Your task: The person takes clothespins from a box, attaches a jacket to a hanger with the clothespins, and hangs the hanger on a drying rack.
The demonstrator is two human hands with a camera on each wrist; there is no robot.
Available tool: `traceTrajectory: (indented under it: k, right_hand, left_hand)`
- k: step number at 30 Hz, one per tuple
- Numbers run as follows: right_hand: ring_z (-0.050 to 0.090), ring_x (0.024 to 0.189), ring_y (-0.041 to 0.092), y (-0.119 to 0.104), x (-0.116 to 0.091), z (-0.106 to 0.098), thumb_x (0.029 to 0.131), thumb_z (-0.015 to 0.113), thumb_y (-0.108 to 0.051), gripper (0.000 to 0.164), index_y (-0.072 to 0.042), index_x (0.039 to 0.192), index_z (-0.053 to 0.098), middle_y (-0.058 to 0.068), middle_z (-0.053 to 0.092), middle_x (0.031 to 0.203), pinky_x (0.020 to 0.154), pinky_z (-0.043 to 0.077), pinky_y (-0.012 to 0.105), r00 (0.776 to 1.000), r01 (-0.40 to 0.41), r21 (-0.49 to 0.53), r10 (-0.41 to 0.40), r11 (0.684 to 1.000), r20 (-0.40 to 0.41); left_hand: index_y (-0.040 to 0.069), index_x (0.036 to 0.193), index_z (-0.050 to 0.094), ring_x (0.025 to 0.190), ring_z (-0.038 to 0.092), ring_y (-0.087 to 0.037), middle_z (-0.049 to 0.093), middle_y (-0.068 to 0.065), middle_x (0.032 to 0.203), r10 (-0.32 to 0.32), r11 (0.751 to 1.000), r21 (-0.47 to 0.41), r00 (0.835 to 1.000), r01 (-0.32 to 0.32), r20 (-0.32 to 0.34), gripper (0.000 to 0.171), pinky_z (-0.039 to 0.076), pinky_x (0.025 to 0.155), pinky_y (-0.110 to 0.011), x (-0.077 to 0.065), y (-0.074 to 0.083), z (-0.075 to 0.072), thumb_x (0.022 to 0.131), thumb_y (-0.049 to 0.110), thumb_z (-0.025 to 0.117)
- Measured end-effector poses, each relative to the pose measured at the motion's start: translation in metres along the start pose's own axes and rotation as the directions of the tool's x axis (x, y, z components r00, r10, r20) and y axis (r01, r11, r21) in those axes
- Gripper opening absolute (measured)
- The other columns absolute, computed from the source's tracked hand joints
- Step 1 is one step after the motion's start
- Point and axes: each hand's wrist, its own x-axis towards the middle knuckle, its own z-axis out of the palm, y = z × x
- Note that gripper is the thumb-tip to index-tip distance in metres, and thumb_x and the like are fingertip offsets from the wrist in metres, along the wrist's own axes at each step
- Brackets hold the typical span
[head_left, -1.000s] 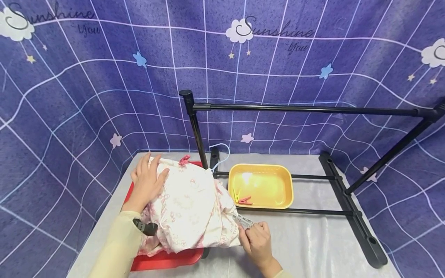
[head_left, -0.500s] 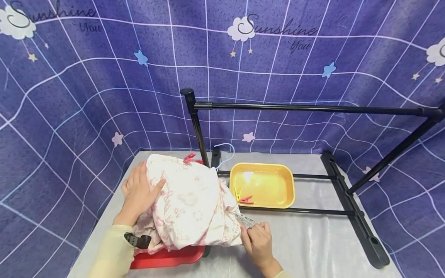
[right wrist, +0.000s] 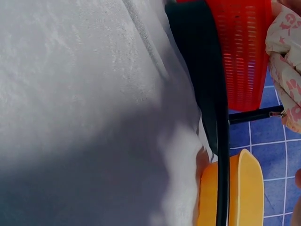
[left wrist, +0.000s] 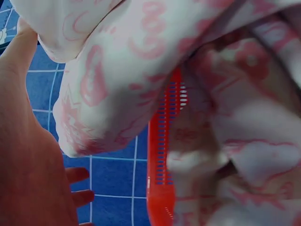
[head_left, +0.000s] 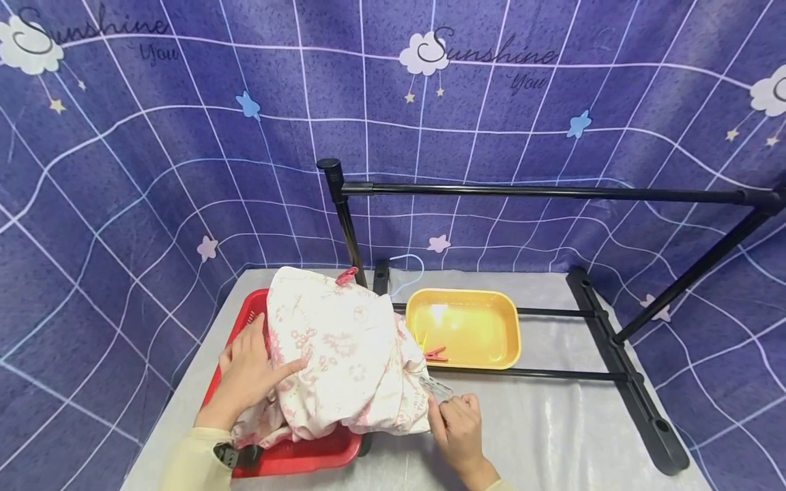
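A white cloth garment with pink print (head_left: 334, 341) lies bunched over a red basket (head_left: 301, 458); its exact kind is unclear. My left hand (head_left: 248, 368) lies along the garment's left side, its fingers extended over the basket and its thumb over the cloth. In the left wrist view the fingers are apart from the cloth. My right hand (head_left: 457, 429), fingers curled, grips the garment's lower right edge beside a greyish clip (head_left: 437, 389). A red clothespin (head_left: 346, 275) sits on the garment's top edge. Beyond it a pale blue hanger hook (head_left: 422, 269) sticks out.
A yellow tray (head_left: 514, 334) with a red clothespin (head_left: 436, 354) and a yellow one stands right of the garment. Behind and to the right rises a black rack (head_left: 540, 194), whose lower bars run beside the tray. A purple-blue patterned curtain surrounds the table.
My left hand has moved down from the garment's upper left edge, baring the basket's left rim. The garment's upper part, red clothespin and hanger hook have shifted right. My right hand has barely moved.
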Motion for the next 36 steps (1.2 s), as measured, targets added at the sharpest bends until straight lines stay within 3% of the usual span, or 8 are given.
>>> traceTrajectory:
  k: [12,23,30,36]
  right_hand:
    - [0.024,0.042,0.004,0.001,0.0,-0.001,0.086,0.057,-0.012,0.041,-0.016,0.05,0.037,-0.009,0.032,0.045,0.053,0.027,0.031,1.0,-0.013,-0.002,0.013,1.0,-0.015]
    - [0.022,0.045,0.001,0.002,-0.001,-0.001,0.086,0.057,-0.012,0.041,-0.017,0.05,0.036,-0.011,0.032,0.045,0.053,0.027,0.031,0.999,-0.034,-0.031,0.034,0.999,-0.003]
    - [0.023,0.042,0.004,0.004,-0.005,0.001,0.084,0.059,-0.01,0.042,-0.017,0.05,0.035,-0.011,0.03,0.045,0.053,0.027,0.031,1.0,-0.028,-0.019,0.028,0.999,-0.013]
    - [0.021,0.044,0.001,0.002,-0.003,0.0,0.083,0.059,-0.011,0.042,-0.018,0.05,0.035,-0.012,0.03,0.045,0.053,0.026,0.03,0.999,-0.04,-0.018,0.04,0.999,-0.007]
  left_hand:
    - [0.004,0.145,-0.001,0.128,0.017,-0.045,0.019,-0.027,0.142,-0.008,0.999,-0.042,0.998,0.011,0.068,0.127,0.012,0.09,-0.065,-0.014,0.002,0.012,0.06,0.072,0.065]
    - [0.011,0.145,-0.011,0.127,0.021,-0.043,0.022,-0.026,0.141,0.006,1.0,-0.002,0.997,-0.006,0.081,0.15,0.016,0.088,-0.061,-0.029,0.004,0.026,0.037,0.083,0.064]
    - [0.007,0.144,-0.01,0.126,0.023,-0.043,0.021,-0.024,0.144,0.031,0.995,0.088,0.992,-0.043,0.124,0.165,0.018,0.089,-0.064,-0.035,0.003,0.03,0.02,0.084,0.065]
    - [0.004,0.144,-0.006,0.125,0.022,-0.045,0.02,-0.024,0.143,0.029,0.988,0.148,0.99,-0.05,0.138,0.167,0.015,0.09,-0.065,-0.038,0.002,0.035,0.015,0.083,0.065]
